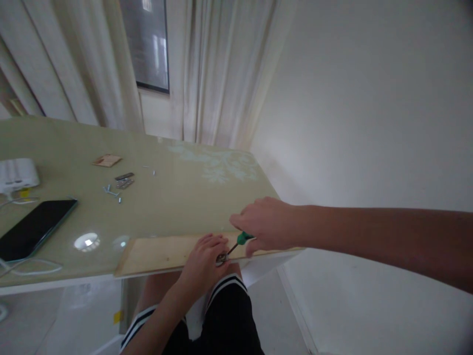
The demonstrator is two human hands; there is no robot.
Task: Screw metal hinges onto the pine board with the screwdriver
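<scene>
My right hand [268, 224] is closed round the green handle of a screwdriver [244, 237]. Its thin shaft slants down to the left, and the tip meets a small metal fitting [221, 258] at the near edge of a wooden board [158, 252]. My left hand [205, 259] lies over the board, its fingers and thumb gripping around the fitting and partly covering it. A screw under the tip cannot be made out.
On the glass-topped table [177, 197] lie several screws [111, 191], metal hardware pieces [124, 180] and a brown flat piece [107, 160]. A phone [37, 229], a white device [18, 173] and a cable [33, 267] are at left. A wall [369, 123] stands at right.
</scene>
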